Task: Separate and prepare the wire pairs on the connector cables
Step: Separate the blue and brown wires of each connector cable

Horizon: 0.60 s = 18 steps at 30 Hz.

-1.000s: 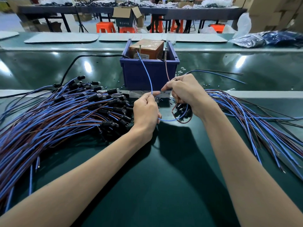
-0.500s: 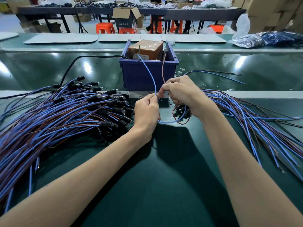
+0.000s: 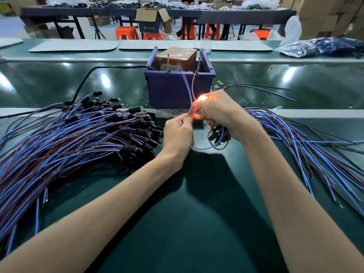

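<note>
Two heaps of cable flank the grip on the dark green bench mat (image 3: 197, 223). Left of it lies the big pile of blue and brown wire pairs with black cylindrical connectors (image 3: 69, 146). Right of it spreads a thinner fan of the same cables (image 3: 305, 138), its bare ends trailing away.

Just beyond the grip stands a blue plastic bin (image 3: 173, 91) holding a brown taped box (image 3: 177, 58) with two upright metal posts. A black cord (image 3: 84, 79) runs into the bin from the far left.

The left hand (image 3: 177, 134) pinches the blue wire (image 3: 187, 85) of one cable between thumb and fingertips. The right hand (image 3: 222, 113), touching it, curls round the brown wire (image 3: 194, 83) and a small clutch of black connectors below. Both wires rise from the grip toward the posts, with their slack looping beneath the hands.

Half a second ago the fingers were dark; now an orange glow (image 3: 201, 98) burns at the right fingertips. I judge the pair is spread and proving live, so this cable looks ready to go aside. The big pile's connectors crowd the left hand, and loose wires under the right wrist could snag.
</note>
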Each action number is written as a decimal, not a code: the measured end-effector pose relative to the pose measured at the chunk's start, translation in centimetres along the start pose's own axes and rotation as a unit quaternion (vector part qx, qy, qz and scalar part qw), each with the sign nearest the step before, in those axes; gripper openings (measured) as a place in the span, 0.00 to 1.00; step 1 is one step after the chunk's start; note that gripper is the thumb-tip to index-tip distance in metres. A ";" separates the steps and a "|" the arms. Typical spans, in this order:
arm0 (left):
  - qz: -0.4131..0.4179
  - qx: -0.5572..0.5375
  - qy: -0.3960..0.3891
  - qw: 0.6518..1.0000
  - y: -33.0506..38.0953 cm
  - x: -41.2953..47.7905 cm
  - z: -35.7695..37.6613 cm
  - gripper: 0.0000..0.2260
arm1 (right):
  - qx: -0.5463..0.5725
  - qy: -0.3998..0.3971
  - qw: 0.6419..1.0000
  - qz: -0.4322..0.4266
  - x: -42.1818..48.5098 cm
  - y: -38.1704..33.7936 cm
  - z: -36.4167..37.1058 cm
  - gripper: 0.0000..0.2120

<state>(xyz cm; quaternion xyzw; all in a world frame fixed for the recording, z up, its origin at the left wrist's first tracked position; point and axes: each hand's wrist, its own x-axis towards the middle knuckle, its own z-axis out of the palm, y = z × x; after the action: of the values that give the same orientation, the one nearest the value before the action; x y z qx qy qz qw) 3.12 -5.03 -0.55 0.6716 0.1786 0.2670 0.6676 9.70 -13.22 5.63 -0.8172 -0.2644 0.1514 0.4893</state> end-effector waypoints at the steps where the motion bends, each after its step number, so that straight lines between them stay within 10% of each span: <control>1: 0.003 0.003 0.002 1.000 -0.1 0.0 0.0 0.17 | 0.001 -0.005 1.000 -0.001 0.0 0.0 0.0 0.10; 13: 0.004 -0.102 0.016 0.995 0.3 -0.3 -0.3 0.19 | -0.102 -0.170 0.980 0.025 -1.4 -0.6 -2.5 0.13; 18: 0.045 -0.065 0.028 0.996 0.5 -0.7 -0.2 0.14 | -0.324 -0.069 0.941 0.070 -1.4 -0.7 -5.8 0.18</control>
<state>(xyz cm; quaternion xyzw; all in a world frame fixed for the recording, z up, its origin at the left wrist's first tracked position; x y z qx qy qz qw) 2.38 -5.30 -0.09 0.6264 0.1488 0.3269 0.6918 11.28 -17.92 8.99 -0.9355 -0.2743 0.1476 0.1668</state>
